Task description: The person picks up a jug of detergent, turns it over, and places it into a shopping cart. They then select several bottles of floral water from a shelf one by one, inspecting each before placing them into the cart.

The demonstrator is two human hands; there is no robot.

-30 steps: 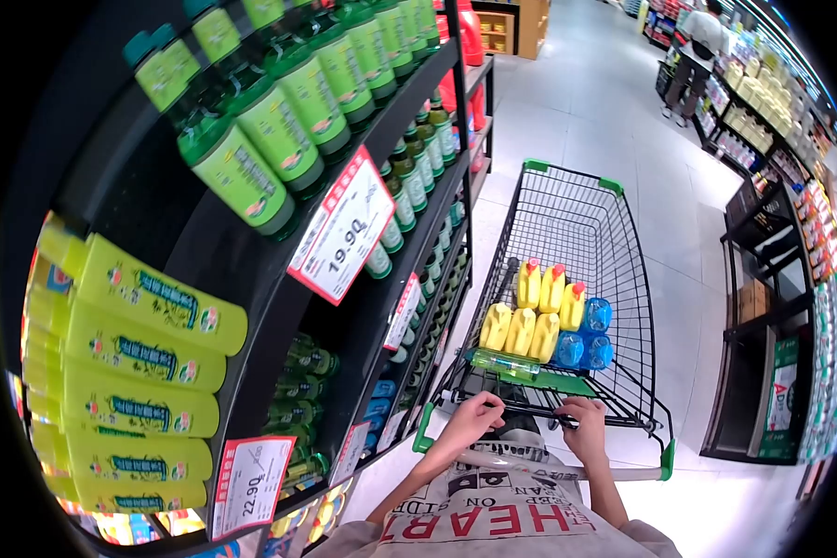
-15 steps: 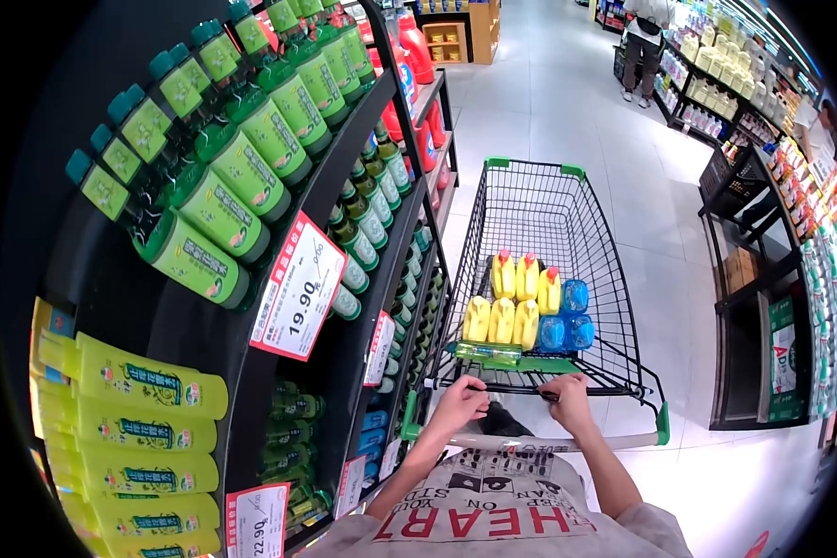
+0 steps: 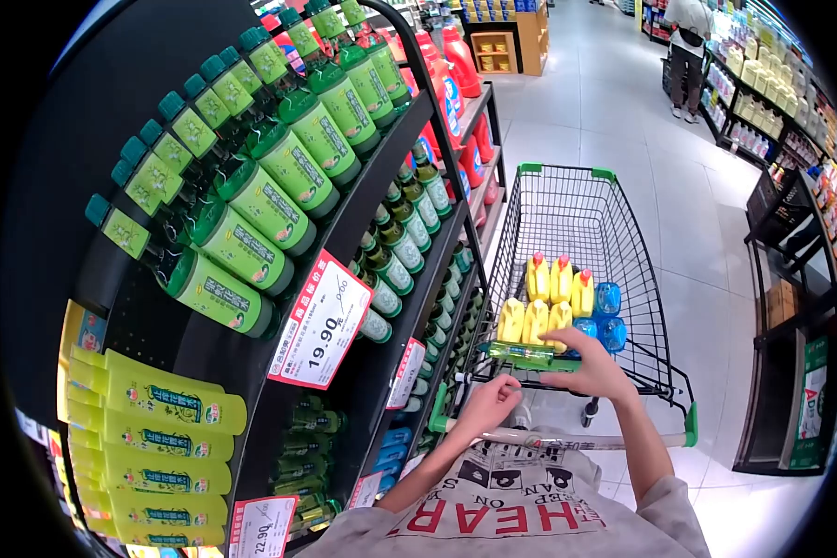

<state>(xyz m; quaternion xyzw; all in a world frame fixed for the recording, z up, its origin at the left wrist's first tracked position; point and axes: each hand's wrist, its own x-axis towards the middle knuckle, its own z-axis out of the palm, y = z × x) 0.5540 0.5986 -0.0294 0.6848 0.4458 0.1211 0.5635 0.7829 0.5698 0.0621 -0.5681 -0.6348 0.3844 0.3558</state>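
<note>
Head view of a supermarket aisle. At the far left, a tall dark shelf unit (image 3: 381, 307) is shown. Its lower tier is stocked with yellow-green bottles (image 3: 158, 409) laid on their sides, and a price tag marked 22.90 (image 3: 260, 525) is fixed below them. The upper tier is filled with green teal-capped bottles (image 3: 251, 205), beneath which a red-and-white price tag marked 19.90 (image 3: 321, 321) is hung. Red bottles (image 3: 456, 65) are seen at the far end of the unit.

Just right of the shelf unit, a black wire cart (image 3: 567, 205) with green corners is positioned on the pale tiled floor (image 3: 614, 102). The left hand (image 3: 488, 405) is placed at the cart's near end; its grip is closed around the rear rail (image 3: 465, 379), just above the grey push handle (image 3: 567, 439). A green bottle (image 3: 521, 353) is laid flat across the near end of the basket. Its right end is covered by the right hand (image 3: 595, 367), which is rested on it with fingers spread; whether this grip is closed around the bottle cannot be told. Behind the bottle, yellow bottles (image 3: 549, 298) are stood in two rows, with blue bottles (image 3: 609, 312) touching them on the right.

At the upper right, another person (image 3: 688, 46) is seen standing well apart, beside stocked shelves (image 3: 800, 307).
</note>
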